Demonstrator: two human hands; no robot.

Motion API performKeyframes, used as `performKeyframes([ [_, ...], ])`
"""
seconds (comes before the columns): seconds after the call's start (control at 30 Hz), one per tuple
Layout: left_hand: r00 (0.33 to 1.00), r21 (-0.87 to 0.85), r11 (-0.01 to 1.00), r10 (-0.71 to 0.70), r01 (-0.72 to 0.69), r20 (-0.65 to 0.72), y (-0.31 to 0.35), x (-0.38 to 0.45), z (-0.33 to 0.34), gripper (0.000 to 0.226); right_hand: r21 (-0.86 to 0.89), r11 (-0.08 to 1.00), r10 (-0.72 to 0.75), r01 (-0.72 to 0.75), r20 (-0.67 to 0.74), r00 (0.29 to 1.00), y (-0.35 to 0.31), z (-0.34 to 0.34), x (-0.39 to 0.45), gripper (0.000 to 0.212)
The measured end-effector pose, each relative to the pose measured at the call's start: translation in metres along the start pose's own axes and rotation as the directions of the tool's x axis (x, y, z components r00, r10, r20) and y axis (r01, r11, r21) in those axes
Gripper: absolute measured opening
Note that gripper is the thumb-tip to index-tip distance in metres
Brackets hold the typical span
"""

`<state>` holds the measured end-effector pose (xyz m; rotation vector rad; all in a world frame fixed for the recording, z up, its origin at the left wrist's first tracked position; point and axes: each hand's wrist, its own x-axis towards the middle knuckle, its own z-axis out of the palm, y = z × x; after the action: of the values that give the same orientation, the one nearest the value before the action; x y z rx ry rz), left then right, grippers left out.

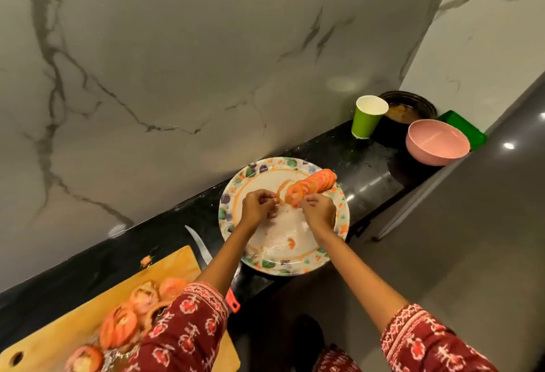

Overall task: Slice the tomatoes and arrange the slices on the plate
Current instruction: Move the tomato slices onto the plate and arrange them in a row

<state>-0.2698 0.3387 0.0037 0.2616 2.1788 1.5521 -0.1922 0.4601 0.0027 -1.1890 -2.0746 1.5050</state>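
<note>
Both hands work over the plate (pixel 342 218), a round paper-looking dish with a rim of printed flowers and leaves, sitting on the glossy black counter (pixel 365 171). The left hand (pixel 256 208) pinches a thin curved strip of tomato (pixel 281 191) between fingertips; the right hand (pixel 318 209) has its fingers curled at the near end of the slice row (pixel 312 184), apparently pinching the nearest slice, though I cannot tell how firmly.

The row runs from plate centre toward 2 o'clock, wet thin rounds leaning on one another like tipped dominoes. From where I stand that is the risk: a nudge on the end slice could, I judge, topple or slide the whole row, since the plate's middle is slick with juice. The limp strip may also tear if pulled.

More slices (pixel 124 321), pale-cored and soft, wait on the yellow wooden cutting board (pixel 177 262) at 7 o'clock from the plate. The knife (pixel 196 243) lies between board and plate, blade outward; a reaching sleeve could catch it. At 1 o'clock stand a green paper cup (pixel 365 121) and a smooth pink bowl (pixel 436 143).
</note>
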Motion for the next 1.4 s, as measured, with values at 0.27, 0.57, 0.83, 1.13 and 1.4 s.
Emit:
performKeyframes([
  [0.27, 0.996, 0.344, 0.935, 0.092, -0.087, 0.004, 0.003, 0.029, 0.016, 0.01, 0.032, 0.998, 0.063, -0.061, -0.055, 0.997, 0.005, 0.006, 0.001, 0.008],
  [0.57, 0.981, 0.445, 0.876, 0.192, -0.185, 0.03, 0.009, 0.027, 0.02, 0.029, 0.14, 0.972, 0.201, -0.189, -0.072, 0.977, -0.009, 0.012, 0.003, 0.006],
  [0.83, 0.964, 0.405, 0.875, 0.232, -0.266, 0.131, 0.015, 0.031, 0.021, 0.028, 0.122, 0.962, 0.25, -0.245, -0.035, 0.968, -0.008, 0.009, -0.002, 0.027],
  [1.13, 0.97, 0.404, 0.882, 0.23, -0.242, 0.078, 0.016, 0.027, 0.024, 0.023, -0.081, 0.977, 0.2, -0.199, 0.004, 0.98, -0.014, -0.001, -0.002, 0.027],
  [1.4, 0.981, 0.463, 0.865, 0.171, -0.195, 0.094, 0.017, 0.029, 0.025, 0.044, -0.239, 0.969, 0.07, -0.056, 0.049, 0.996, -0.013, -0.009, 0.001, 0.023],
])
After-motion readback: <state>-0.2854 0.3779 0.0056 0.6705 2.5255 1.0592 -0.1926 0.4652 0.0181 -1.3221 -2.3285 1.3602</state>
